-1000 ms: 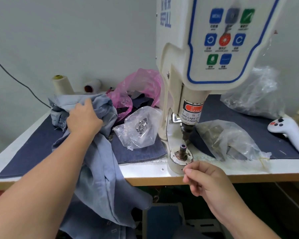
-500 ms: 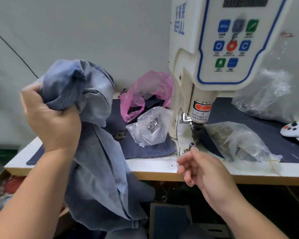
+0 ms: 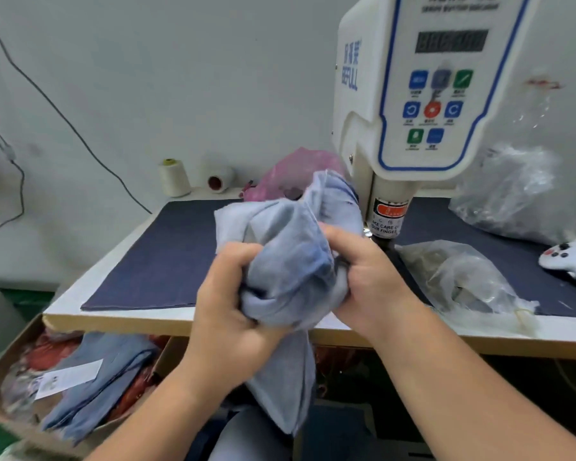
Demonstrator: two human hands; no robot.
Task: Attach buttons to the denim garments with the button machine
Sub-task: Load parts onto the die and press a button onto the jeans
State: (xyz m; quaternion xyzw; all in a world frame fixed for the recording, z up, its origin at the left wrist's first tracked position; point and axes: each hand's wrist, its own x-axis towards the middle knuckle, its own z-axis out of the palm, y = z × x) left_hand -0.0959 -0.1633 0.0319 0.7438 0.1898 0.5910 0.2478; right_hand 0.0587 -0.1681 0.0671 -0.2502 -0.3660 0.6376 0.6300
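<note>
A bunched light-blue denim garment (image 3: 290, 257) is held in the air in front of the white button machine (image 3: 423, 94), over the table's front edge. My left hand (image 3: 226, 304) grips its lower left side. My right hand (image 3: 366, 281) grips its right side, just left of the machine's press head (image 3: 388, 217). The garment's tail hangs down below the table edge. The garment and my hands hide the lower die of the machine. A clear bag of buttons (image 3: 459, 277) lies to the right of the press head.
A dark blue mat (image 3: 160, 257) covers the white table (image 3: 120, 317). Two thread cones (image 3: 175, 178) and a pink bag (image 3: 290, 174) stand at the back. A white handheld controller (image 3: 569, 261) lies at the right. A cardboard box (image 3: 10, 364) with denim garments sits at lower left.
My left hand lifted the garment off the table's left side and carried it right, in front of the machine. My right hand left the die and took hold of the garment.
</note>
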